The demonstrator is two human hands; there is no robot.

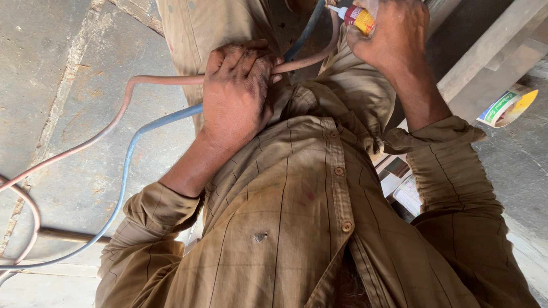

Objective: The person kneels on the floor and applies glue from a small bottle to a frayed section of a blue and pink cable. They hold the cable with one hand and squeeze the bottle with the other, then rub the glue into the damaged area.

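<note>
The left hand [237, 91] is clenched on two hoses [171, 80], the glue bottle [357, 17] gripped in the right hand [391, 40] just beside.

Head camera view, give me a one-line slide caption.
Left hand grips pink hose and blue hose; right hand holds small glue bottle.

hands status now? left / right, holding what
Left hand: closed around the pink hose and blue hose.
Right hand: closed on a small yellow-and-red glue bottle.
</note>
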